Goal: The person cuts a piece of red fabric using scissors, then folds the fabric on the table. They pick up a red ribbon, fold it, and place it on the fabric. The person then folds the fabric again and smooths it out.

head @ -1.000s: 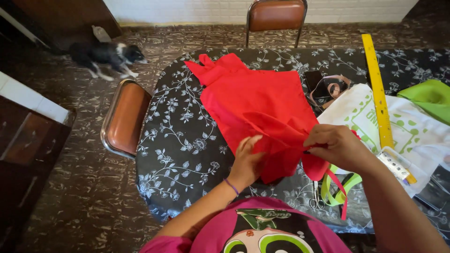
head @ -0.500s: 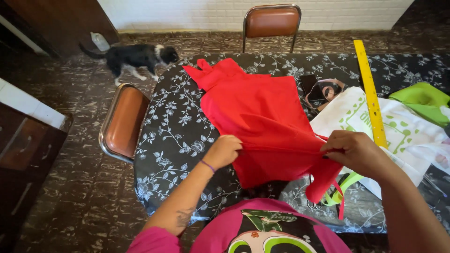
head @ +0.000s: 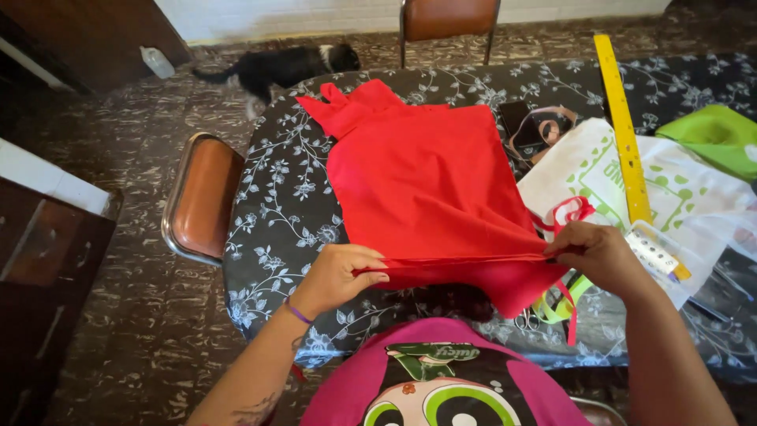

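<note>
Head view. Red fabric (head: 430,181): lies spread on the worktop (head: 292,213), far end bunched, near edge lifted into a taut fold just short of the worktop's near edge. Left hand (head: 339,276): grip pressed together, pinching the fold's left end. Right hand (head: 599,256): grip pressed together, pinching the fold's right end, red strap loops just beside it. Worktop: dark cloth with pale flower print; bare strip left of the fabric, right half crowded. Yellow ruler (head: 621,130): runs far to near, right of the fabric, over a white bag with green print (head: 694,197). Green fabric (head: 714,138): far right edge. Small clear packet, white and yellow (head: 654,252): near end of the ruler, right of the right hand. Brown chair (head: 201,197): left of the worktop, open floor beyond. Second chair: far side. Black-and-white dog (head: 284,67): far left floor.
</note>
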